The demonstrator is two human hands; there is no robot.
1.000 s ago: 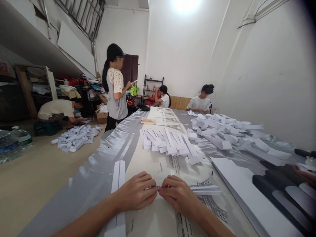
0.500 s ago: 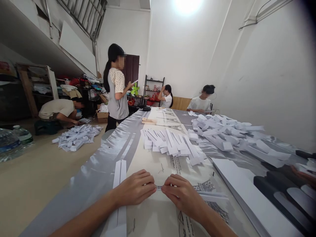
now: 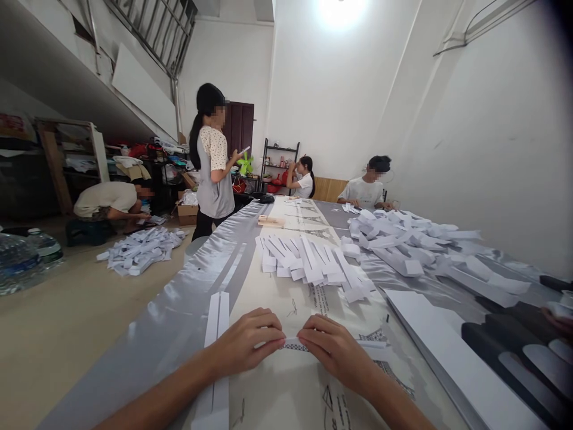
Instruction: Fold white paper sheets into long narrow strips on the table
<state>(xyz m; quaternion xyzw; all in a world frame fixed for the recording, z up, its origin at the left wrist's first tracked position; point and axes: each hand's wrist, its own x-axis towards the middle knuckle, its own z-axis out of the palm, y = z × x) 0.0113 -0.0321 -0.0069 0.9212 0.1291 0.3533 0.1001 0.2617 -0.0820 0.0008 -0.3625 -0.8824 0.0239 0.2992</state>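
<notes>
My left hand [image 3: 245, 344] and my right hand [image 3: 335, 351] lie side by side at the near end of a long table [image 3: 179, 298], fingers curled down. Both press on a narrow folded strip of patterned paper [image 3: 293, 344] that runs between them and out to the right. A long white folded strip [image 3: 216, 352] lies just left of my left hand. Beyond my hands a row of folded white paper pieces [image 3: 313, 266] is fanned out on a printed sheet.
A big heap of folded white pieces [image 3: 403, 239] covers the right side, with white boards [image 3: 452, 352] nearer. A person stands at the table's left edge [image 3: 211, 161], two sit at the far end, and one crouches by a floor pile [image 3: 141, 251]. Water bottles [image 3: 22, 260] stand far left.
The paper strip under my fingers has been pressed flatter and its right end has sunk to the table. My hands stay together, shifted only slightly.
</notes>
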